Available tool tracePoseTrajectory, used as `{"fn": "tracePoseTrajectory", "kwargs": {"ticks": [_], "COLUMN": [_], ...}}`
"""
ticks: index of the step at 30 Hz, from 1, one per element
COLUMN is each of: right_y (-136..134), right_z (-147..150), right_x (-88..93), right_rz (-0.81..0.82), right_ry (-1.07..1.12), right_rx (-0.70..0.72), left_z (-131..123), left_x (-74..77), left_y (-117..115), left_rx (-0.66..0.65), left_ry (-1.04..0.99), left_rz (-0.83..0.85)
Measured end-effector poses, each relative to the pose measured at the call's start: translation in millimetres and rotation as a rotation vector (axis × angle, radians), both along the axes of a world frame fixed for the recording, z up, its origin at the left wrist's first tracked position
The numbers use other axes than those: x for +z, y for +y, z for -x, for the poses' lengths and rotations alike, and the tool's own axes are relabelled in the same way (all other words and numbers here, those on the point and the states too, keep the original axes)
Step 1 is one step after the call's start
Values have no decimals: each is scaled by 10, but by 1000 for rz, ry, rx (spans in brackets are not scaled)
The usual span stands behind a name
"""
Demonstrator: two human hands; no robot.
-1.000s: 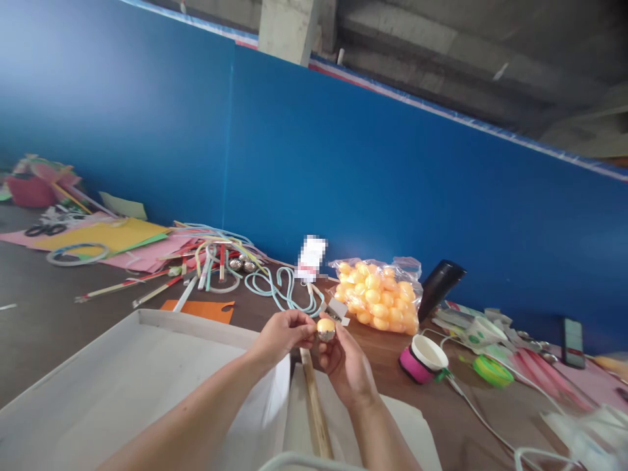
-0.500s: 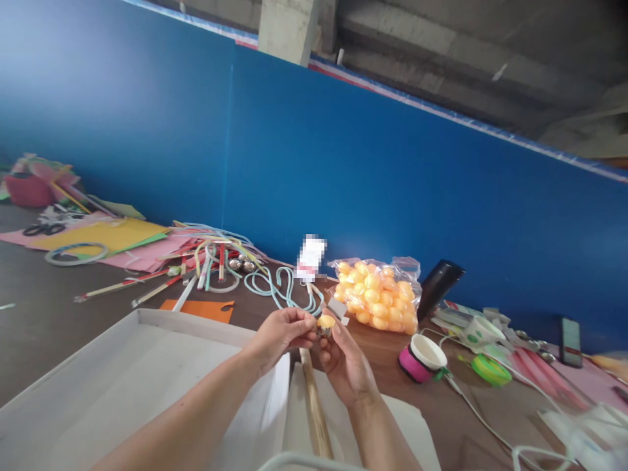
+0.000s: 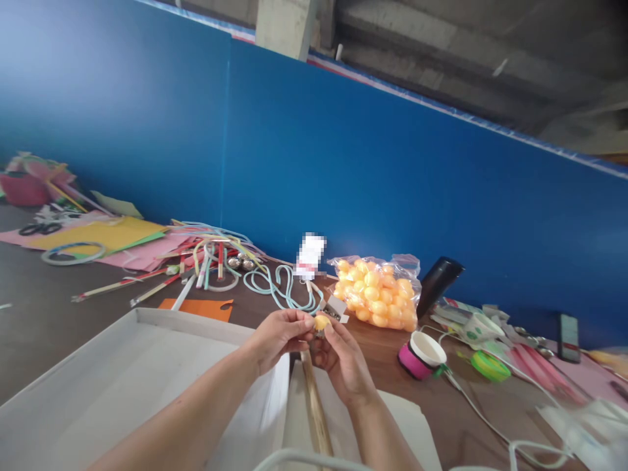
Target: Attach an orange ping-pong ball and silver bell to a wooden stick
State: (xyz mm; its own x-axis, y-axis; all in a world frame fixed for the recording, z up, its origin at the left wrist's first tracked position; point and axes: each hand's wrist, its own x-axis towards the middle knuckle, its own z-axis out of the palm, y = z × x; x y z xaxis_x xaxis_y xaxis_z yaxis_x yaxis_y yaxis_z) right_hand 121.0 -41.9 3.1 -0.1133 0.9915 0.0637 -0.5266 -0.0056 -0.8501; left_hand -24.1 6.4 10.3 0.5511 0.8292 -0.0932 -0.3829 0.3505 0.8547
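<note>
Between both hands sits a small round piece [image 3: 321, 322] with a yellow top and a darker, greyish underside; its exact kind I cannot make out. My left hand [image 3: 279, 339] pinches it from the left with thumb and fingertips. On the other side, the thumb and fingers of my right hand [image 3: 347, 366] close on it too. Just behind my right fingers stands a small open cardboard box [image 3: 338, 305] with tiny dark bits in it. Under the hands runs a wooden stick [image 3: 316, 412] across white card.
A shallow white tray [image 3: 142, 317] lies at left. Behind are a clear bag of orange balls [image 3: 375, 294], pale blue tubing [image 3: 265, 284] and a black cylinder [image 3: 441, 281]. A pink-banded cup [image 3: 416, 363], green tape roll [image 3: 490, 367] and white cable [image 3: 478, 409] lie right.
The piece has turned slightly in my fingers, so less of its underside shows. My right fingers have shifted a little, and more of the small box's inside is visible.
</note>
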Motion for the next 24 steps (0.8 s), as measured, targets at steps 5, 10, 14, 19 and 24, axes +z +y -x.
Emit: {"fn": "tracePoseTrajectory", "kwargs": {"ticks": [5, 10, 14, 19, 24], "right_y": [8, 9, 10, 8, 6], "right_z": [18, 31, 31, 35, 32], "right_x": [-1, -6, -4, 7, -2], "right_rz": [-10, -11, 11, 29, 38], "right_ry": [-39, -50, -47, -66, -103], "right_rx": [-20, -16, -36, -51, -82], "left_z": [15, 24, 23, 25, 30], "left_x": [-14, -37, -66, -66, -45], "left_y": [6, 25, 39, 31, 21], "left_rx": [-25, -43, -47, -44, -50], "left_ry": [-11, -30, -29, -36, -51], "left_rz": [51, 72, 68, 64, 69]}}
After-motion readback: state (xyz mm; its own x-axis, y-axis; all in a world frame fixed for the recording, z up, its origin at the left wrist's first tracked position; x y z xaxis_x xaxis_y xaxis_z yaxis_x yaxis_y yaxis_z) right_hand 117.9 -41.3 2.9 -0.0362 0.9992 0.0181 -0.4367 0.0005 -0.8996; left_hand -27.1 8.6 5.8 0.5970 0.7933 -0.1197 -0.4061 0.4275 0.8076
